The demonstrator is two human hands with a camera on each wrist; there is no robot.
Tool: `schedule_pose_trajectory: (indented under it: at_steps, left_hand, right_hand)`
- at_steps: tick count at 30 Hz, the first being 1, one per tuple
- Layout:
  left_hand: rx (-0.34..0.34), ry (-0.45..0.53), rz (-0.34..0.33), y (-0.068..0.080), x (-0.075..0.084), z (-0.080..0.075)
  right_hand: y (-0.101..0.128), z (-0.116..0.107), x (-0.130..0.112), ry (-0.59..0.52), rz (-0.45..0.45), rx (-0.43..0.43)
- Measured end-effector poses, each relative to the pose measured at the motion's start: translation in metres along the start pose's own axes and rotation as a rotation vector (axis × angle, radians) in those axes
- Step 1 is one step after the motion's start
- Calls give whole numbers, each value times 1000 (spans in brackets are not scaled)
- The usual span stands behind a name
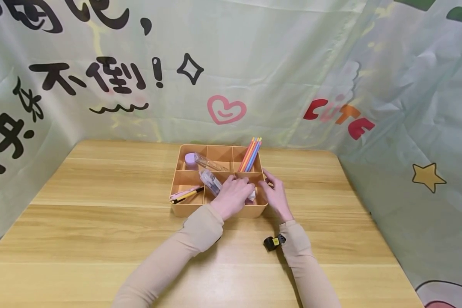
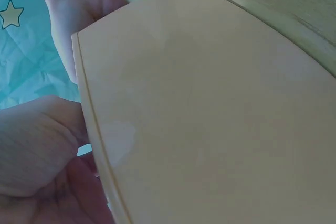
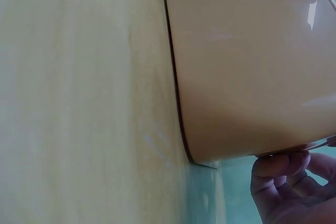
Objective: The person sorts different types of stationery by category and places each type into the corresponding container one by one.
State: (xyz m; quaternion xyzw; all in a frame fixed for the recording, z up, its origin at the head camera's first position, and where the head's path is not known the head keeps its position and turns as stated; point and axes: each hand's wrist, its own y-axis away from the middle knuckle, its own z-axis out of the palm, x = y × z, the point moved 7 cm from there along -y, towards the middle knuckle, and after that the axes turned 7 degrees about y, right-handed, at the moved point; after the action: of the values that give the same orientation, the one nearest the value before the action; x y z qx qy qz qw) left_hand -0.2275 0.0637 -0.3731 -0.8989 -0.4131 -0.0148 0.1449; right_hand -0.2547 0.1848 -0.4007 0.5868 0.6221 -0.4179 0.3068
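**A:** While both hands sit at the tray, where exactly is it?

**B:** Orange divided tray (image 1: 177, 210) stands on the wooden table (image 1: 100, 239), mid-table, nearer the back edge than the front. Six compartments, two rows of three.

**A:** Left hand?

**B:** Left hand (image 1: 232, 196) is over the front row, middle-to-right compartments, knuckles up, fingers curled down into the tray. Something pale shows just under it, can't tell what. Can't tell whether it's pinching that or just resting on it. Left wrist view only shows the tray's outer wall (image 2: 210, 108) w/ the hand's skin beside the rim.

**A:** Right hand?

**B:** Right hand (image 1: 275, 196) is at the tray's right front corner, fingers spread fairly straight, tips touching the rim. Right wrist cam shows fingers (image 3: 278, 166) right at the lower edge of the tray wall (image 3: 247, 66), loosely bent, not wrapped round anything.

**A:** What's in the tray?

**B:** Coloured pencils (image 1: 250, 155) leaning up out of the back-right compartment. Purple round item (image 1: 190, 160) in back-left. Clear tube-like thing (image 1: 209, 163) lying slanted across back-left into back-middle. Clear dispenser-type item (image 1: 211, 182) tilted in front-middle, just beside the left hand. Pink and yellow pens (image 1: 185, 194) in front-left.

**A:** Anything else?

**B:** Small black-and-yellow device (image 1: 273, 242) on the right wrist. Printed cloth backdrop (image 1: 231, 64) behind and on both sides.
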Motion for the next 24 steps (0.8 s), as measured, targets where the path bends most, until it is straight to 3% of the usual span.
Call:
schedule_pose_trajectory:
  at_steps: [4, 9, 12, 16, 20, 24]
  left_hand:
    - [-9, 14, -7, 1, 0, 2]
    - [28, -2, 5, 5, 1, 0]
    - [53, -4, 19, 12, 3, -6]
    - [85, 80, 19, 28, 0, -19]
    - [173, 256, -15, 52, -20, -39]
    - [317, 474, -94, 79, -61, -59]
  right_hand:
    - [3, -1, -6, -5, -2, -5]
    - [0, 0, -2, -25, -2, -16]
    - [-3, 2, 6, -29, 4, -23]
    - [-10, 5, 27, -24, 19, -11]
    - [-12, 6, 34, 10, 0, 4]
    - [-11, 6, 29, 33, -19, -8]
